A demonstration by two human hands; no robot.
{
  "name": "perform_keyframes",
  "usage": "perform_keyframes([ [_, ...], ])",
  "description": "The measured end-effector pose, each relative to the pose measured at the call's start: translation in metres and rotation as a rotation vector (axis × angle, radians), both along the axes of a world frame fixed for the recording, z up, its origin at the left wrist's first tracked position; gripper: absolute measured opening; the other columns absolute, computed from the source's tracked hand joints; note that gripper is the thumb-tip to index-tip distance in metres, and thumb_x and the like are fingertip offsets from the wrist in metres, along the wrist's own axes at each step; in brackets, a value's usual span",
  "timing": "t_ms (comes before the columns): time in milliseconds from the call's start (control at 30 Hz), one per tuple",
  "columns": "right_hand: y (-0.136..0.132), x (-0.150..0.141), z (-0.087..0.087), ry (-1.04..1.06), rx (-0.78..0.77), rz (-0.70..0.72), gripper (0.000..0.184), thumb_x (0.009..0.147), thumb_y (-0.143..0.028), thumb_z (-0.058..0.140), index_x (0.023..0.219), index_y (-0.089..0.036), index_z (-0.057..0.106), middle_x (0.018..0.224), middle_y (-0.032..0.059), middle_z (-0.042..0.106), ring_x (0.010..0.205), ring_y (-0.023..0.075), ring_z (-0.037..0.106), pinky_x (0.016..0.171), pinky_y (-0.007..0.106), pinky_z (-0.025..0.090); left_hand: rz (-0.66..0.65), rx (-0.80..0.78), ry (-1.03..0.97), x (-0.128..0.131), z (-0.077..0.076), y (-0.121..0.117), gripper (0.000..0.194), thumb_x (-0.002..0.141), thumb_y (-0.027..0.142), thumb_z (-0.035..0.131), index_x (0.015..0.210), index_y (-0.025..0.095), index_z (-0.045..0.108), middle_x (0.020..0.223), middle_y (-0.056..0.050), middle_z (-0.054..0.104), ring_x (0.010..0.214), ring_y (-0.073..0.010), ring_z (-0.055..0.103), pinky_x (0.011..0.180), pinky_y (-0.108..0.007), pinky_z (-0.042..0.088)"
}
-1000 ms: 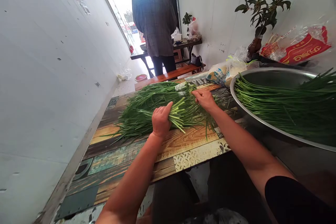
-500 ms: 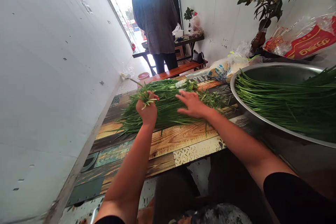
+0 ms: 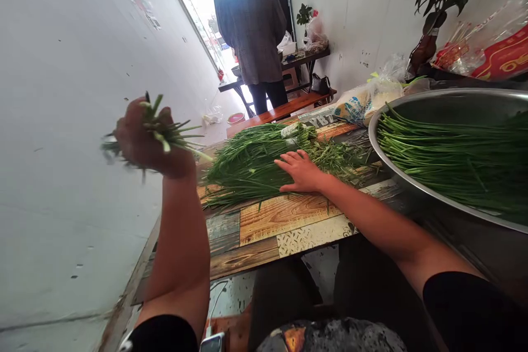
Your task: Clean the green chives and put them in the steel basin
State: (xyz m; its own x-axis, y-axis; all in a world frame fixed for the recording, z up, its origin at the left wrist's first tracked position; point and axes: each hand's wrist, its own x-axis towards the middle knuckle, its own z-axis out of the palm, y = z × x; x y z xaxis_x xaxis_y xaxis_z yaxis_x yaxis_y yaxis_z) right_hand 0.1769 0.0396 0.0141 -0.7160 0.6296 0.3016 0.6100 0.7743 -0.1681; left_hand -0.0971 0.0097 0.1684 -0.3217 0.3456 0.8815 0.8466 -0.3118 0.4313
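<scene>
- Bunch [image 3: 167,132] of long greens: gripped in the left hand [image 3: 144,146], raised on the left of the scene, well apart from the pile, its pale cut ends pointing right.
- Left hand: fingers curled tight around the bunch, slightly blurred.
- Right hand [image 3: 303,171]: palm down with fingers spread apart, at the near right part of the pile; it clasps no stalks, and how firmly it presses cannot be told.
- Pile [image 3: 243,165]: more greens, lying flat across the table [image 3: 272,217], with a white wrap [image 3: 290,130] at its far right end.
- Scraps [image 3: 342,157]: loose bits between the pile and the basin [image 3: 437,110].
- Basin: metal, on the right, holding long greens [image 3: 445,159].
- Bag [image 3: 352,108]: plastic, just beyond the basin's left rim.
- Person [image 3: 251,27]: standing far off, back turned.
</scene>
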Motion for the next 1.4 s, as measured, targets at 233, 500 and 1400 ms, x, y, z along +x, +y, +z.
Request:
perform_keyframes([
  [233,-0.011,-0.002,0.026,-0.226,0.011,0.223,0.036,0.081,-0.051,0.069,0.075,-0.015,0.072,0.097,0.0127,0.067,0.104,0.0275,0.051,0.086,0.038,0.033,-0.041,-0.418,0.427,0.047,-0.098,-0.01,0.026,0.077,0.028,0.061,0.099,0.018,0.071,0.083,-0.007,0.072,0.078,-0.0223,0.063,0.074,-0.033,0.045],
  [500,0.0,0.008,0.025,-0.122,-0.095,0.162,0.012,0.084,-0.023,0.063,0.085,-0.014,0.072,0.094,0.012,0.069,0.093,0.0232,0.058,0.078,0.032,0.037,-0.454,-0.8,0.411,0.067,-0.144,-0.011,0.021,0.081,0.025,0.054,0.084,0.017,0.073,0.087,-0.008,0.075,0.079,-0.0195,0.066,0.072,-0.028,0.047],
  [1400,0.009,0.001,0.006,0.652,-0.379,0.074,0.03,0.084,-0.045,0.06,0.081,-0.02,0.076,0.084,0.0066,0.072,0.08,0.0184,0.062,0.076,0.031,0.047,-0.659,-0.867,-0.076,0.069,-0.143,-0.013,0.033,0.077,0.043,0.062,0.068,0.013,0.073,0.062,-0.003,0.063,0.062,-0.0136,0.053,0.057,-0.024,0.038],
])
